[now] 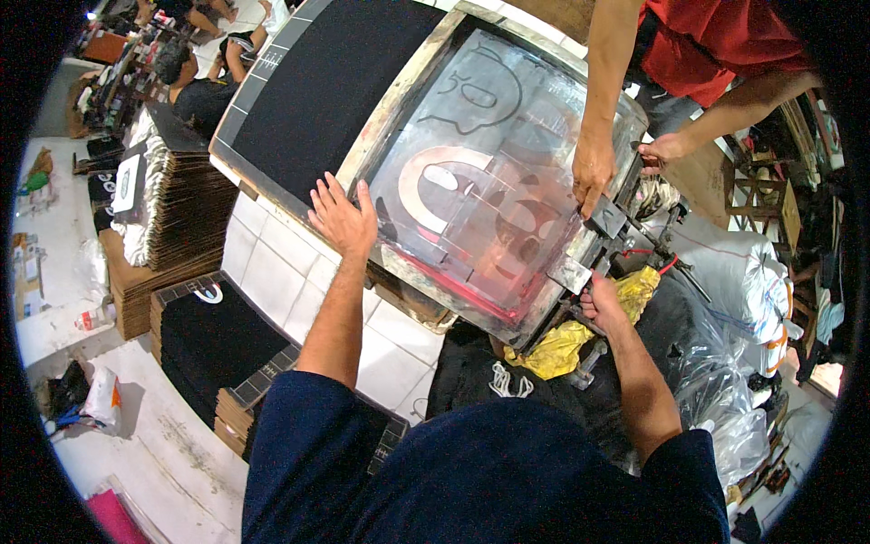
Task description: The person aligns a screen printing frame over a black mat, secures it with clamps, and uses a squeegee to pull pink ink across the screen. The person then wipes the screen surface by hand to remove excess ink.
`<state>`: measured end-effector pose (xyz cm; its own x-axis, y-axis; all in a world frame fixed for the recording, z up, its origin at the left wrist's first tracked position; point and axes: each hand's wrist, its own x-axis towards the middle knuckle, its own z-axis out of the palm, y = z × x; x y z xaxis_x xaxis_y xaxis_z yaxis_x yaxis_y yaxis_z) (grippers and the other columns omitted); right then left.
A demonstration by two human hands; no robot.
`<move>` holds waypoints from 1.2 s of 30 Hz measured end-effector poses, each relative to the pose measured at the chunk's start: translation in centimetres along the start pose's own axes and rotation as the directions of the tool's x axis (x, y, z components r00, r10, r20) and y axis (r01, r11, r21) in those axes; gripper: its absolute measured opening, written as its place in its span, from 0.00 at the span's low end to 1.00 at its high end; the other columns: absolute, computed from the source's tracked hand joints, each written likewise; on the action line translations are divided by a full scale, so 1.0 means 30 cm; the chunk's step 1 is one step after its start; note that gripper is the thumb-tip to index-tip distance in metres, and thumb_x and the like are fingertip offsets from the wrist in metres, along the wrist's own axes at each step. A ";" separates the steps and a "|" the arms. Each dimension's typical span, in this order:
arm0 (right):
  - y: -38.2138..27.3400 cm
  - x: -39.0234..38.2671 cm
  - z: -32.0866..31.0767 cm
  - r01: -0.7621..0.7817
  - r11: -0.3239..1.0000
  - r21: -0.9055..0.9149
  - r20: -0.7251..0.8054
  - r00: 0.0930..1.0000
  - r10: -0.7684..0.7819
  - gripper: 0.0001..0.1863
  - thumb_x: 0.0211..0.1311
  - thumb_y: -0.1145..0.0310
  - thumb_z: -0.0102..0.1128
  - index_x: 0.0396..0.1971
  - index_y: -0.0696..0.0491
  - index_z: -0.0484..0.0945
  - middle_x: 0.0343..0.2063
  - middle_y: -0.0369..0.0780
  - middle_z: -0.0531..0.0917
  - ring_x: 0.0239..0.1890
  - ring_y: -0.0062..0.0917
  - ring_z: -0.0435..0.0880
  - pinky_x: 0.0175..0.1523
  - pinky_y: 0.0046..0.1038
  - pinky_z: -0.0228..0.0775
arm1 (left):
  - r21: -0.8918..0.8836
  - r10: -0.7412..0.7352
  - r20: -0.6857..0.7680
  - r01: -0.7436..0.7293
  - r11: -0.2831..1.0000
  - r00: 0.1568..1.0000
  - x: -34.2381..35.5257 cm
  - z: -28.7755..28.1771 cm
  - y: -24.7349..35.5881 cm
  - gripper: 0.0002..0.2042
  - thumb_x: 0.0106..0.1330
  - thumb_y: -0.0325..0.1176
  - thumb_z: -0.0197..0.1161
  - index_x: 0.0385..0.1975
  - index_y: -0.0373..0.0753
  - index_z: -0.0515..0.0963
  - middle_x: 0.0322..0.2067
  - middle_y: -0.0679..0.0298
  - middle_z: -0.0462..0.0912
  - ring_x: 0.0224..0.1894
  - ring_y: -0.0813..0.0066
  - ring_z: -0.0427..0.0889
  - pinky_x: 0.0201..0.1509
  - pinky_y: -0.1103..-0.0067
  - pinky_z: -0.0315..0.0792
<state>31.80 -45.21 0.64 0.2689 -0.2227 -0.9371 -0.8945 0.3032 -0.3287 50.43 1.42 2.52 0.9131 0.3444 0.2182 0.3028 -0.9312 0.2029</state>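
Note:
A screen printing frame (370, 150) with a pale, worn wooden rim lies tilted over a long board (335, 100) covered in black cloth. Its mesh (507, 172) shows rounded shapes, with a red-pink smear along the near right edge. My left hand (344, 216) is open, fingers spread, at the frame's left rim. By a metal hinge clamp (569, 275) on the frame's right end, my right hand (604, 303) is closed; what it grips is hidden. Across from me, a co-worker's hand (594, 170) presses near a second clamp (609, 218), and their other hand (666, 150) is just beyond.
A yellow cloth (553, 352) lies below the right clamp, near clear plastic (725, 385) and a white sack (725, 272). On the left stand a tall stack of boards (181, 195) and black cloth-covered boards (213, 335). Another person (204, 95) sits at the far left.

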 end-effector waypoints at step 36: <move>-0.279 -0.225 -0.021 0.742 0.103 -0.662 0.196 0.304 -0.932 0.35 0.48 0.66 0.78 0.58 0.54 0.74 0.42 0.45 0.78 0.44 0.38 0.78 0.51 0.33 0.71 | 0.036 0.019 -0.030 -0.018 0.999 0.999 0.003 -0.012 0.008 0.33 0.71 0.58 0.53 0.68 0.39 0.67 0.64 0.53 0.71 0.69 0.55 0.65 0.72 0.52 0.53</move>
<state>37.26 -46.85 9.78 0.9857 -0.1684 -0.0016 -0.1288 -0.7478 -0.6513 50.49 1.28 2.93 0.9099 0.3304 0.2507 0.2962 -0.9408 0.1650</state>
